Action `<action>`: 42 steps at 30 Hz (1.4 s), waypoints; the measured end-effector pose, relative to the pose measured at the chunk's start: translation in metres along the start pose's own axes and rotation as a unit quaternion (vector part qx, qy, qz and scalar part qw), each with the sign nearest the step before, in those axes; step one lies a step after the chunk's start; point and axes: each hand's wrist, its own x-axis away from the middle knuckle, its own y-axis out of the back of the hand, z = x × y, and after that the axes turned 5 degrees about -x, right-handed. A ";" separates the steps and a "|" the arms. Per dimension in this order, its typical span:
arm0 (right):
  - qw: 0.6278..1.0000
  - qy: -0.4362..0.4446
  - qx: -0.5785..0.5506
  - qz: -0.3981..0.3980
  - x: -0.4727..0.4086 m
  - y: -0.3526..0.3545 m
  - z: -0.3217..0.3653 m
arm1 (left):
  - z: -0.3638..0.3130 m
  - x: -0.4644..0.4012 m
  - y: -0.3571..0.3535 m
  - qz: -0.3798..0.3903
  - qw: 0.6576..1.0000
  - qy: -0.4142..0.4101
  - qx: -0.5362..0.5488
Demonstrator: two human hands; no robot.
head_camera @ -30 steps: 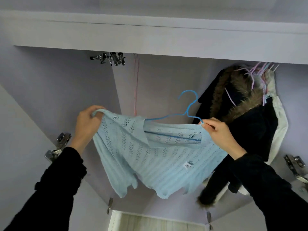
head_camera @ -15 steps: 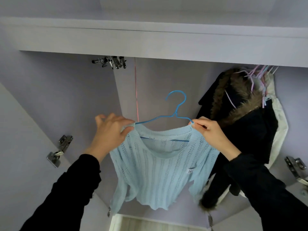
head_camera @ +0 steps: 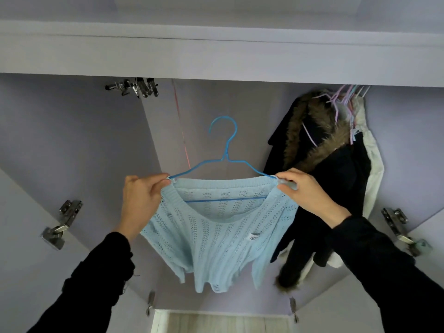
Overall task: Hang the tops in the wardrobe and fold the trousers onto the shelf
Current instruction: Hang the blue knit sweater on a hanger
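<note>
You hold a light blue knitted top [head_camera: 216,239] up in front of the open wardrobe [head_camera: 216,56], one hand at each shoulder. Your left hand [head_camera: 141,200] pinches the left shoulder of the top between thumb and curled fingers, right where the knit meets the end of the blue wire hanger [head_camera: 224,159]. Your right hand [head_camera: 305,195] pinches the right shoulder the same way, fingers curled over the knit and the hanger's other end. The hanger sits inside the neckline: its lower bar shows through the neck opening between your hands, and its hook stands upright above and between them, free of any rail. The body and sleeves of the top hang down below your hands, with a small white label [head_camera: 253,237] below your right hand.

Just beyond your right hand, a dark coat with a brown fur trim [head_camera: 319,140] hangs inside the wardrobe, with pale garments [head_camera: 372,164] behind it on pink and lilac hangers [head_camera: 346,97]. Above your left hand a cluster of metal clips [head_camera: 137,87] sits under the top board. A door hinge [head_camera: 60,224] lies out beyond your left hand, another hinge [head_camera: 398,224] beyond your right.
</note>
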 end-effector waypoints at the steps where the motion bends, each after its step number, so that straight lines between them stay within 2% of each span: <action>1: 1.000 0.000 0.025 -0.001 0.002 -0.001 -0.002 | -0.002 0.002 -0.002 0.015 1.000 0.002 0.012; 6: 0.999 -0.021 -0.003 -0.034 0.020 -0.006 -0.011 | -0.007 0.015 -0.021 0.095 0.994 0.051 0.019; 9: 0.998 -0.021 0.045 -0.043 0.033 -0.003 -0.021 | -0.011 0.026 -0.037 0.147 0.988 0.036 -0.013; 13: 0.986 -0.043 0.126 -0.095 0.056 0.010 -0.049 | -0.033 0.030 -0.050 0.210 0.978 -0.002 0.012; 16: 0.977 -0.067 0.159 -0.128 0.059 0.021 -0.055 | -0.055 0.028 -0.054 0.161 0.981 -0.103 -0.005; 20: 0.963 -0.101 0.187 -0.165 0.047 0.031 -0.042 | -0.099 0.007 -0.045 0.045 0.967 -0.248 -0.023; 23: 0.955 -0.113 0.190 -0.199 0.035 0.040 -0.035 | -0.137 -0.015 -0.031 -0.047 0.950 -0.305 -0.039; 26: 0.948 -0.132 0.184 -0.222 0.022 0.048 -0.030 | -0.160 -0.036 -0.022 -0.111 0.940 -0.313 -0.083; 32: 0.937 -0.172 0.146 -0.265 -0.009 0.061 -0.022 | -0.174 -0.071 -0.016 -0.146 0.927 -0.287 -0.192; 37: 0.930 -0.170 0.132 -0.298 -0.040 0.078 -0.013 | -0.177 -0.085 -0.016 -0.162 0.925 -0.268 -0.215; 42: 0.927 -0.196 0.071 -0.311 -0.072 0.090 -0.019 | -0.175 -0.087 -0.019 -0.178 0.919 -0.275 -0.220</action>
